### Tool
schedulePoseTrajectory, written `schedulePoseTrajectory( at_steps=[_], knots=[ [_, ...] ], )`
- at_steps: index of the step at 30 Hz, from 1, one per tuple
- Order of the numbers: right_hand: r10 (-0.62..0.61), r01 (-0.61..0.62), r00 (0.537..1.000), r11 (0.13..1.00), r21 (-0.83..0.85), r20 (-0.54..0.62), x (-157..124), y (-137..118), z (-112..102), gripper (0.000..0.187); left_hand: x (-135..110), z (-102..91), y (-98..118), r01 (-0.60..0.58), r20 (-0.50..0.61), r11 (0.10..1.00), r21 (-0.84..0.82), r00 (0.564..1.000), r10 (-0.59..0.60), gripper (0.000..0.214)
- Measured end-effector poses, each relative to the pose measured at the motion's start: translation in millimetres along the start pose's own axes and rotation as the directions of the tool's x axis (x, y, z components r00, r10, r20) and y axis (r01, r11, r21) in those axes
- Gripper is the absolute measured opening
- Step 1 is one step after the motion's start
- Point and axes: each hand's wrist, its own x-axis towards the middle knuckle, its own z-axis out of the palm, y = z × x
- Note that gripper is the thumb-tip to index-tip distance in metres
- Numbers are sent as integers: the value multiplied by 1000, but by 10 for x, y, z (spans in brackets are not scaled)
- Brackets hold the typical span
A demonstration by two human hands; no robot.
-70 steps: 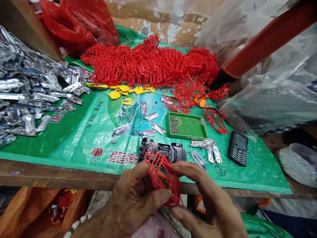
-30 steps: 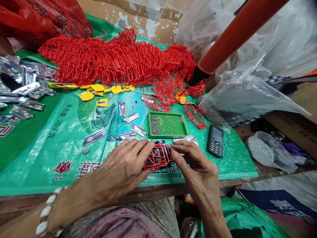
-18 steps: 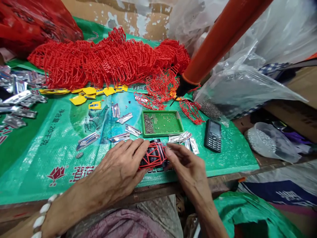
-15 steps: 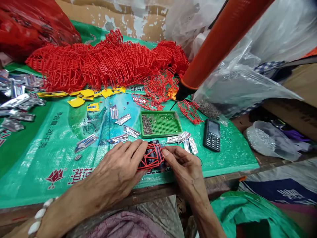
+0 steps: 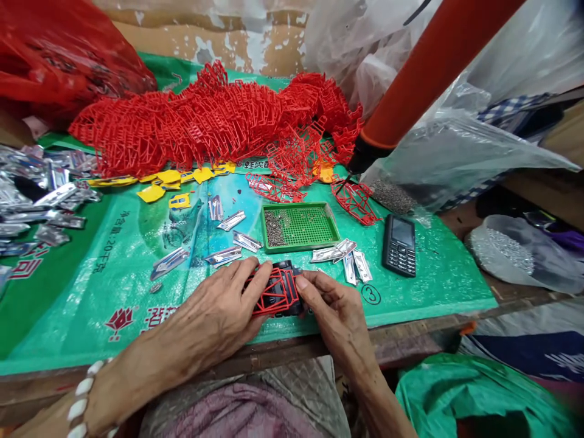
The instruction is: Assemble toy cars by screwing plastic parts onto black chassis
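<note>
A small toy car (image 5: pixel 277 292) with a red tubular frame over a black chassis is held low at the table's front edge. My left hand (image 5: pixel 228 298) wraps round its left end, fingers over the frame. At its right end, my right hand (image 5: pixel 331 304) grips with thumb and fingertips; the fingers behind are partly hidden. Just beyond the car lies a green tray (image 5: pixel 314 228) with small screws heaped at its left side. Silver, sticker-like strips (image 5: pixel 335 250) lie to the right of centre, and more silver strips (image 5: pixel 223 257) to the left.
A long heap of red plastic frames (image 5: pixel 191 128) spans the back. Yellow panels (image 5: pixel 180 201) lie before it. An orange-red pole-shaped tool (image 5: pixel 410 103) with a black tip slants down from upper right. A keypad phone (image 5: pixel 399 245) and a tub of small metal parts (image 5: pixel 506 252) are at right.
The view has shifted slightly, so most table things appear further right. Both hands keep hold of the toy car, my left fingers having moved slightly on its frame.
</note>
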Motion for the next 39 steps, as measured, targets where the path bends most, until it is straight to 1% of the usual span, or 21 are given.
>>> schedulePoseTrajectory(
  at_steps=[3,7,9,11,12,14,17,19,20,22,23,24,25,26,27,28,30,32,35,37,39],
  knots=[
    [11,-10,1000,1000,-18,8,2,-10,14,42,-15,16,11,6,15,1000,7,1000,-7,51],
    [74,-75,997,997,25,15,10,-34,52,39,-11,101,28,17,-19,999,-41,1000,-17,61],
    [101,-102,995,993,58,24,2,-36,81,42,-3,106,32,59,-20,987,-149,998,-63,51],
    [116,-118,993,991,60,27,-18,-8,101,47,-2,80,37,111,16,952,-287,994,-111,29],
    [118,-119,992,992,39,33,-29,17,101,48,-7,63,41,130,42,931,-341,991,-123,23],
    [94,-92,995,995,-47,37,-40,67,66,50,-30,37,46,141,75,911,-388,990,-121,20],
    [23,-8,998,966,-259,54,14,28,-65,50,-94,46,32,116,73,925,-362,993,-96,33],
    [-90,114,993,897,-428,76,112,-126,-148,44,-147,75,9,103,59,935,-339,994,-88,37],
    [-174,201,980,844,-497,101,182,-233,-163,41,-173,92,-3,92,47,941,-324,996,-82,37],
    [-353,401,914,705,-585,202,364,-456,-110,36,-211,122,-21,64,15,957,-283,998,-63,38],
    [-418,495,865,618,-611,278,474,-552,-36,34,-222,132,-25,52,3,964,-262,999,-53,37],
    [-443,572,815,520,-635,373,595,-626,66,31,-227,138,-27,43,-8,969,-244,999,-46,37],
    [-434,635,767,413,-653,472,721,-678,189,27,-227,140,-27,39,-13,973,-228,999,-43,37],
    [-385,675,730,282,-682,564,849,-706,323,23,-222,136,-27,36,-15,975,-218,999,-40,37],
    [-296,695,710,142,-705,640,972,-717,459,21,-214,129,-28,31,-19,977,-210,999,-36,37],
    [-238,713,692,83,-696,681,1086,-715,586,20,-206,117,-31,24,-29,980,-197,999,-30,38],
    [-157,738,668,9,-675,728,1270,-698,783,20,-190,82,-46,-2,-36,985,-173,999,-4,43],
    [-105,762,642,-21,-648,759,1387,-693,882,18,-181,41,-71,-26,-35,986,-163,999,21,46],
    [-39,790,610,-42,-611,792,1453,-722,899,16,-179,11,-103,-37,-33,985,-170,999,31,40],
    [-17,796,604,-41,-604,797,1445,-741,878,18,-180,38,-107,-16,-54,980,-200,999,6,29],
    [-11,794,607,-33,-607,795,1420,-748,859,22,-180,100,-97,28,-79,962,-272,996,-51,24]
  ],
)
